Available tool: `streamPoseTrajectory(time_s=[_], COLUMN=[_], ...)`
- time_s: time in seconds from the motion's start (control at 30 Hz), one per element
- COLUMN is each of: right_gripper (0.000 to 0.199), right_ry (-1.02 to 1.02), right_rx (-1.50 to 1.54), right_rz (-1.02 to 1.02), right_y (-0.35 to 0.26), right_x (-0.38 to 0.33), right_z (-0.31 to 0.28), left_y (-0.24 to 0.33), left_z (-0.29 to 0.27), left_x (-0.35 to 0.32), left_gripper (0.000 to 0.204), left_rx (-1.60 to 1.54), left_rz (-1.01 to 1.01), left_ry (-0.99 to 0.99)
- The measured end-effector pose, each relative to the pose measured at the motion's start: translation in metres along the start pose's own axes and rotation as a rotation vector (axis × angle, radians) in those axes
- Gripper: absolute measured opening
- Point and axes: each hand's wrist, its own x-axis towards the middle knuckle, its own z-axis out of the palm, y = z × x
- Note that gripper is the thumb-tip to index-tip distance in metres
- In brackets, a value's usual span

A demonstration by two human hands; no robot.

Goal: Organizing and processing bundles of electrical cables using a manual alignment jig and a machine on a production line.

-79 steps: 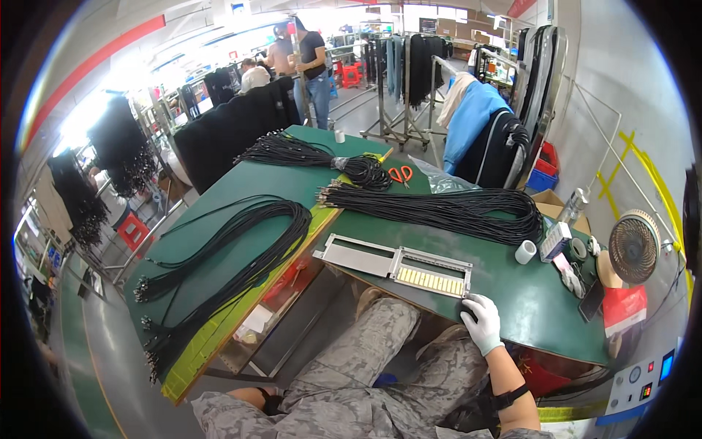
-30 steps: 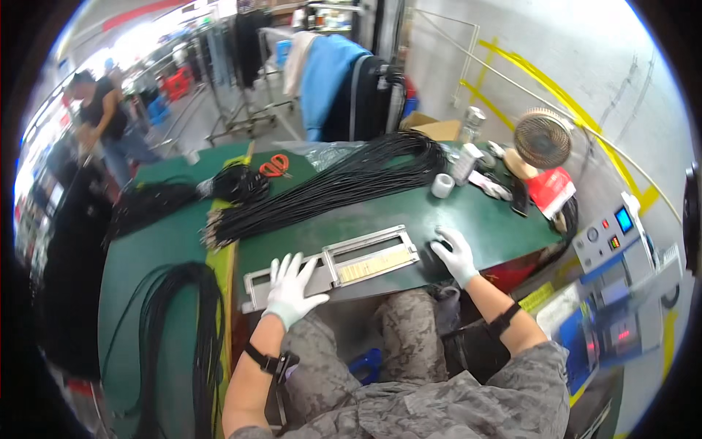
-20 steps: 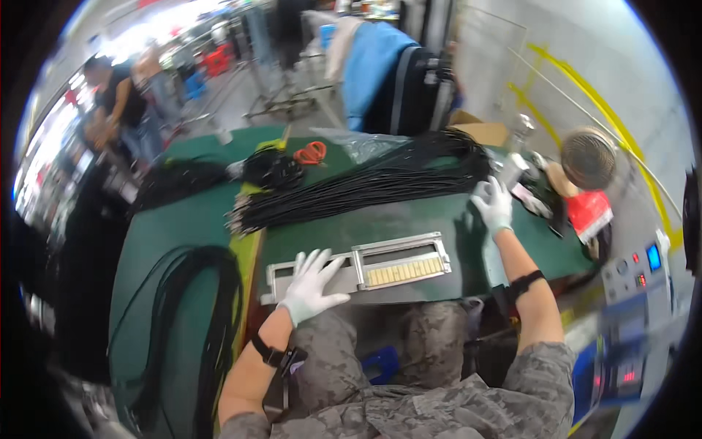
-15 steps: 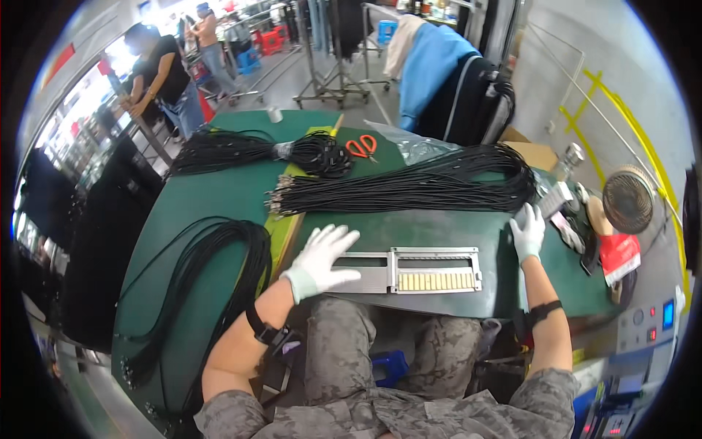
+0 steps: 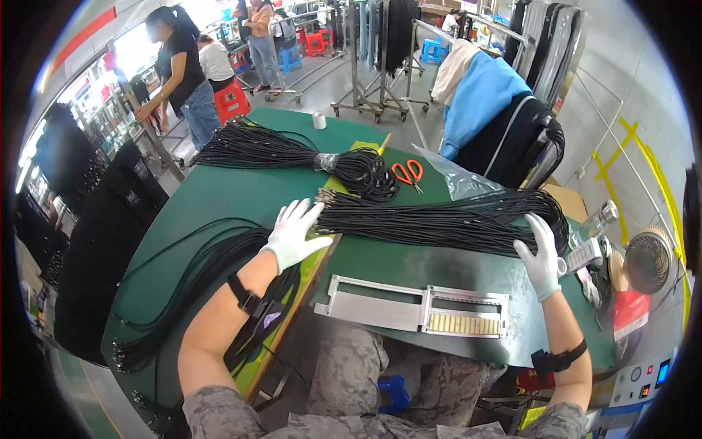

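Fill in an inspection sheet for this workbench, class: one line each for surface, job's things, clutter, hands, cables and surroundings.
Surface: green table, yellow strip along one seam.
Job's things: long bundle of black cables laid across the table; metal fixture tray at the near edge.
Clutter: orange scissors, tape roll, clear plastic bag, small fan.
Hands: both gloved white and open; left hand at the bundle's connector end, right hand on its looped end.
Cables: second tied bundle further back; loose black cables draped at the left.
Surroundings: people standing at the far left, clothes racks, blue jacket on a chair.
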Motion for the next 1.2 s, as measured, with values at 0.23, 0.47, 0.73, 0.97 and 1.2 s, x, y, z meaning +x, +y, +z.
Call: streamPoseTrajectory(time_s=[0.23,0.47,0.73,0.97,1.2], right_gripper=[0.056,0.064,0.078,0.075,0.042], right_ry=[-0.241,-0.402,-0.401,-0.406,-0.44], right_rx=[0.11,0.174,0.1,-0.072,-0.061], right_rz=[-0.151,-0.283,-0.335,-0.117,-0.241], right_y=[-0.096,-0.169,-0.239,-0.23,-0.25], right_x=[0.135,0.244,0.322,0.373,0.383], right_z=[0.063,0.203,0.333,0.432,0.438], left_y=[-0.049,-0.067,-0.066,-0.059,-0.059], left_z=[-0.004,0.02,0.015,0.013,0.013], left_x=[-0.053,-0.079,-0.086,-0.08,-0.082], left_gripper=[0.074,0.068,0.068,0.071,0.072], left_rx=[-0.024,-0.043,-0.103,-0.193,-0.238], left_rz=[-0.072,0.003,-0.032,-0.008,-0.003], left_ry=[0.026,0.159,0.152,0.12,0.11])
